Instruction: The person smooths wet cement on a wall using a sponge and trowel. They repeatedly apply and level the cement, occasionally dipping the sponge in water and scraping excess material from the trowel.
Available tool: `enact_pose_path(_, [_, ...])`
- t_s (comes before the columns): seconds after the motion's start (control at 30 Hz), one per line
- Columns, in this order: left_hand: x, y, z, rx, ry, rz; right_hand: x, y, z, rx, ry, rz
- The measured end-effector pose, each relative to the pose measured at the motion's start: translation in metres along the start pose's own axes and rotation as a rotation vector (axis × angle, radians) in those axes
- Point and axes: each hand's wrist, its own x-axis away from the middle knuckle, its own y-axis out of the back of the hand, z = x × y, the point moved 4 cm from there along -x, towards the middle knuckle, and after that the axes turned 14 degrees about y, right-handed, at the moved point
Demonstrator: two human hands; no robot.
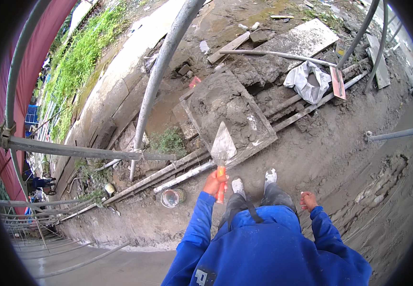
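Note:
My left hand (214,183) is wrapped round the orange handle of a pointed trowel (223,145). Its pale, mortar-smeared blade points away from me, over the near edge of a wooden mortar tray (263,141). Wet grey mortar (216,102) lies heaped in that tray. Off to the right of my legs, my right hand (307,201) hangs low with its fingers curled in, and nothing shows in it. Left of my feet a round bucket (173,198) with a muddy rim stands on the ground.
Grey scaffold poles (159,71) rise and cross at the left, one level bar (82,150) reaching toward the tray. Long pipes (182,181) lie beneath the tray. A crumpled white sack (306,83), planks (228,47) and a board (306,38) lie beyond. Wet mud (359,190) spreads rightward.

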Motion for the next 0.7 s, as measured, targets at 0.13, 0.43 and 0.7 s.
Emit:
enact_pose_path(0.13, [0.048, -0.035, -0.062, -0.034, -0.215, 0.206, 0.01, -0.026, 0.015, -0.108, 0.072, -0.047])
enact_pose_path(0.43, [0.014, 0.034, -0.049, -0.288, -0.164, 0.147, 0.068, -0.075, -0.006, -0.125, 0.009, -0.079])
enact_pose_path(0.7, [-0.017, 0.258, 0.243, -0.76, 0.525, -0.656, 0.125, -0.086, -0.024, 0.196, 0.106, -0.019])
